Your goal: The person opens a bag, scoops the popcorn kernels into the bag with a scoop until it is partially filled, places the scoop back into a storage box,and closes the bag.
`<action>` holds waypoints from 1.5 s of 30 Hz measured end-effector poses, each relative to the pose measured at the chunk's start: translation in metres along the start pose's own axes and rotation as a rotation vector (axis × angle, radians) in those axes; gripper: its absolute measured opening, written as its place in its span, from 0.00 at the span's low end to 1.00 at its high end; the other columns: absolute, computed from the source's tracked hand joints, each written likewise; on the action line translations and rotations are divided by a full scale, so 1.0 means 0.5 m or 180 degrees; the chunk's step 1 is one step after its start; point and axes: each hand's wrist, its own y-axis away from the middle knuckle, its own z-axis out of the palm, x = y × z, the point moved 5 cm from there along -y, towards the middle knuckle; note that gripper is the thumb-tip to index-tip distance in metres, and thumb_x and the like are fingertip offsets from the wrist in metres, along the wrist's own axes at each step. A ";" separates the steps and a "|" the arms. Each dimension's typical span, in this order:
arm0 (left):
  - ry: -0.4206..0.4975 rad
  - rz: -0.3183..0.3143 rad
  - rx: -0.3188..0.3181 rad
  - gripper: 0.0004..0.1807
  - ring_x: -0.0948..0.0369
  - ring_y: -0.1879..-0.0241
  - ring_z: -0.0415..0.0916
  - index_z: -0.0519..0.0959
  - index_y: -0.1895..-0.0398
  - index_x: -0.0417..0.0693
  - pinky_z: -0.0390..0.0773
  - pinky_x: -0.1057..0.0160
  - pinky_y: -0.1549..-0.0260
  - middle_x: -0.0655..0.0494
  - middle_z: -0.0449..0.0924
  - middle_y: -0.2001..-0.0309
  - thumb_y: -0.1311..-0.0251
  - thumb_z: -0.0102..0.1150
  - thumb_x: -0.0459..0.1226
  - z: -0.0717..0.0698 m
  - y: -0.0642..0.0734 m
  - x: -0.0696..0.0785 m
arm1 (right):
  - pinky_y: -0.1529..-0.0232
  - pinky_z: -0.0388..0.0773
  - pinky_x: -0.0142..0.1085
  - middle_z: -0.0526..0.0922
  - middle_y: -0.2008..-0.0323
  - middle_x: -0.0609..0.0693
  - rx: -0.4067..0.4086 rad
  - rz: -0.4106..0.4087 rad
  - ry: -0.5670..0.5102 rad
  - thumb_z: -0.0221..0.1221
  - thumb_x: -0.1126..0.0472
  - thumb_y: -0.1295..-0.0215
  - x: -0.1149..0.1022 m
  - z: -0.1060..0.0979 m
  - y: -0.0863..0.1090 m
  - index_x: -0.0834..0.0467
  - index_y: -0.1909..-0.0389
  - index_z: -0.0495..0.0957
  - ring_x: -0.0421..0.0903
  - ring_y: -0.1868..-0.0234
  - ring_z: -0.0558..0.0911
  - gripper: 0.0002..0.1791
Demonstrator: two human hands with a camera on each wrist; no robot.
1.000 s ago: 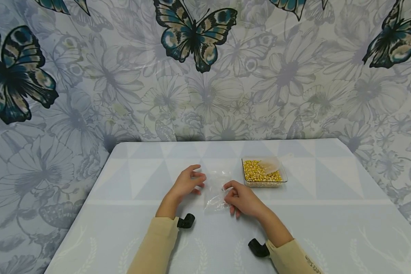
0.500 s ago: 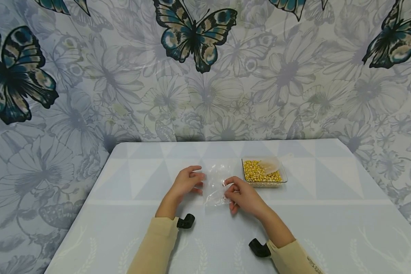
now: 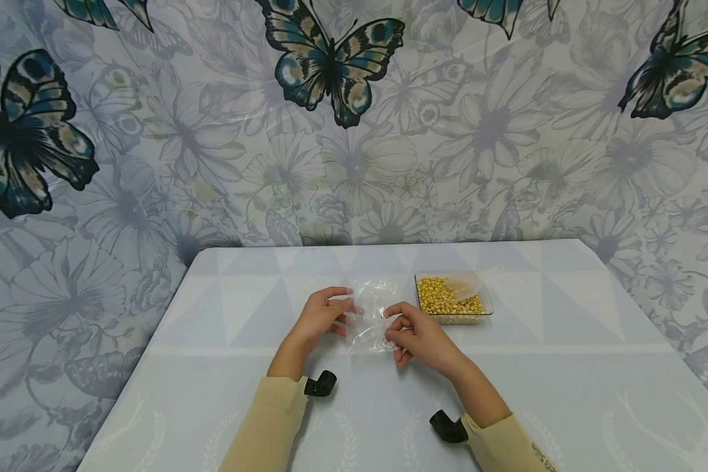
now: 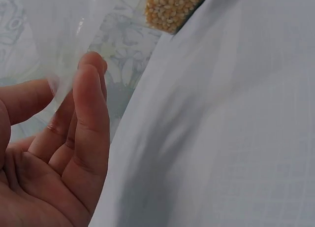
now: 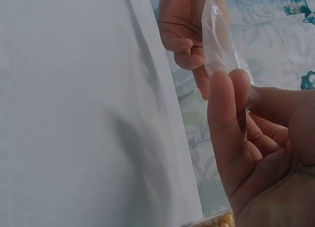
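A clear plastic bag (image 3: 370, 321) is held up between the two hands in the head view. My left hand (image 3: 324, 313) pinches its left edge; in the left wrist view a corner of the bag (image 4: 64, 45) lies between the thumb and the fingers (image 4: 91, 96). With thumb and fingertips, my right hand (image 3: 415, 335) pinches the bag's right edge. The right wrist view shows the bag (image 5: 216, 40) edge-on, with the left hand (image 5: 182, 27) behind it. Whether the bag's mouth is parted cannot be seen.
A clear rectangular container (image 3: 454, 320) of yellow corn kernels (image 3: 436, 296) stands just behind the right hand. A translucent scoop (image 3: 463, 288) lies on the kernels. The white patterned table (image 3: 566, 393) reaches back to a butterfly-print backdrop (image 3: 354, 177).
The bag has risen a little and its lower edge is higher. The left fingertips have come onto its left side. My right hand keeps its hold and has shifted only slightly.
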 end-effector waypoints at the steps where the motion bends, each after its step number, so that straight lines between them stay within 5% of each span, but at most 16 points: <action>1: 0.0008 0.0004 -0.0007 0.24 0.60 0.71 0.83 0.73 0.35 0.46 0.83 0.61 0.74 0.46 0.89 0.56 0.31 0.59 0.42 0.000 0.000 0.001 | 0.75 0.85 0.44 0.80 0.62 0.61 -0.0005 0.0000 -0.0002 0.58 0.66 0.30 0.000 -0.001 0.000 0.62 0.40 0.69 0.47 0.77 0.82 0.20; 11: 0.0069 0.0236 -0.0119 0.22 0.60 0.74 0.82 0.73 0.35 0.44 0.83 0.61 0.75 0.45 0.89 0.55 0.30 0.57 0.38 0.004 0.004 0.018 | 0.69 0.86 0.44 0.82 0.61 0.62 0.0066 0.0043 0.0117 0.61 0.61 0.31 -0.007 -0.017 0.005 0.62 0.42 0.71 0.48 0.72 0.84 0.20; 24: -0.0025 0.0447 0.0007 0.22 0.59 0.74 0.82 0.73 0.34 0.43 0.84 0.61 0.72 0.48 0.90 0.58 0.30 0.57 0.36 0.009 0.014 0.052 | 0.66 0.86 0.41 0.81 0.60 0.67 0.0240 -0.0057 0.0112 0.61 0.58 0.30 -0.017 -0.049 0.006 0.65 0.39 0.70 0.48 0.67 0.83 0.24; 33: -0.0082 0.0589 0.0095 0.16 0.60 0.70 0.84 0.79 0.43 0.45 0.83 0.62 0.70 0.51 0.90 0.59 0.31 0.58 0.38 0.013 0.026 0.070 | 0.63 0.87 0.43 0.79 0.56 0.69 0.0441 -0.0114 -0.0091 0.59 0.61 0.29 -0.030 -0.078 0.015 0.65 0.37 0.68 0.47 0.67 0.85 0.23; 45: -0.0297 0.0764 -0.0231 0.17 0.51 0.65 0.86 0.79 0.42 0.44 0.82 0.61 0.66 0.51 0.90 0.59 0.30 0.58 0.39 0.031 0.039 0.089 | 0.63 0.86 0.38 0.77 0.48 0.69 0.0906 -0.0384 -0.0046 0.59 0.59 0.28 -0.057 -0.115 0.032 0.61 0.32 0.66 0.42 0.66 0.85 0.27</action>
